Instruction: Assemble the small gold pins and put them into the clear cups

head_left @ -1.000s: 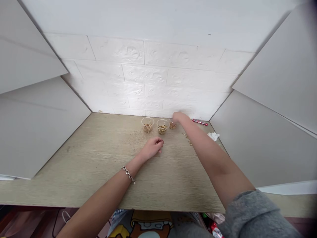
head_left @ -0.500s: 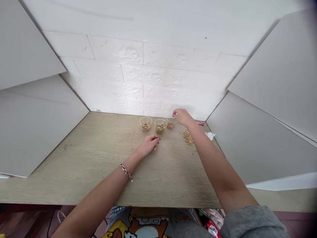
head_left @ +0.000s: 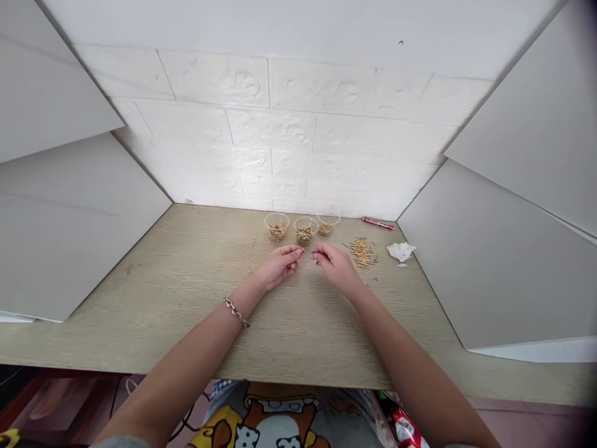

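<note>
My left hand [head_left: 280,264] is closed in a pinch just in front of the cups; whatever it pinches is too small to name. Facing it across a small gap, my right hand [head_left: 336,266] also pinches, with a tiny dark bit showing below its fingers. Behind them stand three clear plastic cups: a left cup [head_left: 277,228], a middle cup [head_left: 306,231] and a right cup [head_left: 328,220]. Each holds small gold-coloured metal pieces. To the right of my right hand lies a pile of thin gold-coloured pins [head_left: 361,253].
A red pen-like stick [head_left: 377,223] lies near the back wall [head_left: 293,130]. Crumpled white tissue [head_left: 401,251] rests by the right grey panel [head_left: 504,274]. Another grey panel [head_left: 79,230] bounds the left side. Tiny specks are scattered on the wooden table [head_left: 186,298] left of the cups.
My right hand has come back from over the right cup toward my left hand. My left hand stays in front of the cups, still pinching. The view has shifted slightly.
</note>
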Available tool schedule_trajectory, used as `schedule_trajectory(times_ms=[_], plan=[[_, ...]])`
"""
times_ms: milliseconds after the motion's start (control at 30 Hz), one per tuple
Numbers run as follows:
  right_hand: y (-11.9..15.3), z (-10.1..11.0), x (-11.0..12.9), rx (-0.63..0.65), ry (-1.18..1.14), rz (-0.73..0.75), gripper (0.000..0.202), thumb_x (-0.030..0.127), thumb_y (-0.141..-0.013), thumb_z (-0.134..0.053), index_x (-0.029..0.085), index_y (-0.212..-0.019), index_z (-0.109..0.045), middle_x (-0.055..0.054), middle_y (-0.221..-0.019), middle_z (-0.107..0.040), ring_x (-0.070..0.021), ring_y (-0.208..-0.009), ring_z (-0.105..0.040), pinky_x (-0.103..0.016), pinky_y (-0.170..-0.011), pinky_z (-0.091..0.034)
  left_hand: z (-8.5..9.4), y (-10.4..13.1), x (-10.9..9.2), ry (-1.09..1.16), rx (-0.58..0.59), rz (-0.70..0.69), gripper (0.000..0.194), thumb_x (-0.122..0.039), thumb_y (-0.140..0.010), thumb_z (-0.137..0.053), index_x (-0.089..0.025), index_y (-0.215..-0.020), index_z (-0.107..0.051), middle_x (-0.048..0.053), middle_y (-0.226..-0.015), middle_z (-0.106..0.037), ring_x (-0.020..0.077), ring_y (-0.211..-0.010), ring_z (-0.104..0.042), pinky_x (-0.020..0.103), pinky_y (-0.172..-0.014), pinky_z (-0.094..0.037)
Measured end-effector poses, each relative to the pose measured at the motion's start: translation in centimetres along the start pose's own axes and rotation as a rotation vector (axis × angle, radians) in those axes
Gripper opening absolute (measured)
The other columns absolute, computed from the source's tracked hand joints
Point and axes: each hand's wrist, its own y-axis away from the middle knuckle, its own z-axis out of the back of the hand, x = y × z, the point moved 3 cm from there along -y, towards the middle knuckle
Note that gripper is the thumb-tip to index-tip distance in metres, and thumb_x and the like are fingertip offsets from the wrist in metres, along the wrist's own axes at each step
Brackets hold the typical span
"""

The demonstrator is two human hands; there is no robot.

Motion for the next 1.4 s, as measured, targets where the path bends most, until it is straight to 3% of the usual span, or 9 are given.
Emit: schedule_trajectory(times_ms=[200, 433, 867, 1067, 1200, 1400], plan=[[0.22, -0.32, 0.31, 0.008, -0.045, 0.03, 0.019, 0.019, -0.075, -0.044, 0.021, -0.09, -0.055, -0.001, -0.081, -0.063, -0.0126, -0.071, -0.057, -0.026, -0.067, -0.042, -0.05, 0.02, 0.1, 0.007, 0.035, -0.005, 0.021, -0.027, -0.063, -0.065, -0.014, -0.077, -0.055, -0.003, -0.07, -0.051, 0.0009, -0.049, -0.043, 0.015, -0.046, -0.034], [0.4, -0.55, 0.27, 0.022, 0.006, 0.055, 0.029, 0.019, -0.076, -0.047, 0.024, -0.104, -0.049, 0.0, -0.081, -0.065, -0.0134, -0.074, -0.058, -0.028, -0.07, -0.042, -0.2, 0.22, 0.04, 0.029, 0.054, 0.002, 0.017, -0.025, -0.066, -0.063, -0.013, -0.074, -0.054, -0.003, -0.07, -0.051, 0.0013, -0.051, -0.046, 0.016, -0.049, -0.036], [0.87, -0.72, 0.77, 0.067, 0.129, 0.058, 0.039, 0.018, -0.078, -0.042, 0.025, -0.116, -0.039, 0.0, -0.086, -0.063, -0.0152, -0.079, -0.057, -0.029, -0.073, -0.041, 0.12, 0.21, 0.32, 0.005, 0.064, 0.063, 0.015, -0.023, -0.072, -0.058, -0.013, -0.083, -0.055, 0.006, -0.096, -0.06, 0.0091, -0.074, -0.059, 0.019, -0.064, -0.046], [0.83, -0.82, 0.46, 0.037, 0.188, 0.019, 0.031, 0.023, -0.079, -0.043, 0.024, -0.11, -0.044, -0.003, -0.087, -0.063, -0.0163, -0.078, -0.057, -0.029, -0.069, -0.041, 0.1, 0.17, 0.33, 0.005, 0.026, 0.082, 0.013, -0.021, -0.071, -0.059, -0.013, -0.08, -0.056, 0.005, -0.09, -0.062, 0.0083, -0.071, -0.059, 0.017, -0.061, -0.046], [0.8, -0.79, 0.31, -0.016, 0.234, 0.011, 0.021, 0.03, -0.078, -0.046, 0.022, -0.096, -0.052, -0.003, -0.081, -0.063, -0.0148, -0.07, -0.057, -0.026, -0.062, -0.04, 0.02, 0.15, 0.38, -0.006, 0.002, 0.095, 0.012, -0.02, -0.07, -0.059, -0.012, -0.078, -0.056, 0.006, -0.085, -0.063, 0.0076, -0.07, -0.059, 0.016, -0.06, -0.045], [0.9, -0.67, 0.65, -0.093, 0.409, 0.097, 0.018, 0.025, -0.08, -0.042, 0.021, -0.083, -0.059, -0.002, -0.079, -0.063, -0.0142, -0.07, -0.055, -0.025, -0.064, -0.036, 0.13, 0.16, 0.44, 0.016, 0.046, 0.068, 0.015, -0.022, -0.07, -0.06, -0.013, -0.081, -0.056, 0.006, -0.096, -0.061, 0.0087, -0.074, -0.059, 0.017, -0.061, -0.045]])
